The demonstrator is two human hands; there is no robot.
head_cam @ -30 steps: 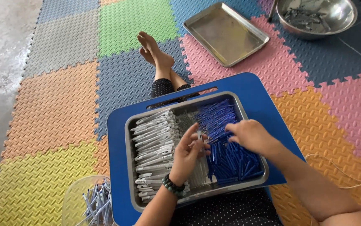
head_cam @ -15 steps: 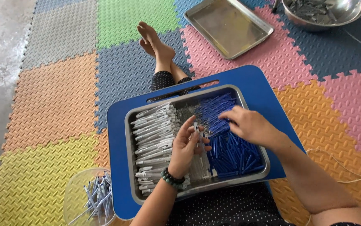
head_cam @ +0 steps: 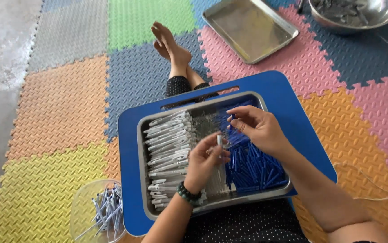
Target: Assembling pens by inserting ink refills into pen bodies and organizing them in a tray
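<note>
From the head view, looking down at my lap, the metal tray (head_cam: 145,180) sits on a blue lap board (head_cam: 293,103), and everything else I place from that tray. My left hand (head_cam: 205,164) is over the tray's middle, fingers (head_cam: 212,143) closed on a small white barrel (head_cam: 219,140) held nearly upright. My right hand (head_cam: 259,128) hovers just right of it, above the tray's far right part, fingers loosely curled with thumb and forefinger close together; I cannot tell whether they pinch a blue piece. White barrels (head_cam: 169,153) fill the tray's left side in rough rows, blue caps (head_cam: 257,168) are heaped on its right side, and a thin strip between them looks nearly bare. Left of the tray and nearer to me, a clear tub (head_cam: 97,213) holds joined pieces. Beyond the tray on the foam mat (head_cam: 63,103) lie an empty steel pan (head_cam: 250,27) and, further right, a steel bowl (head_cam: 353,13) with dark parts. To do this well, I judge I should keep the barrel steady over the tray, bring the two hands in line, and push straight rather than at an angle, so anything dropped falls back into the tray.
</note>
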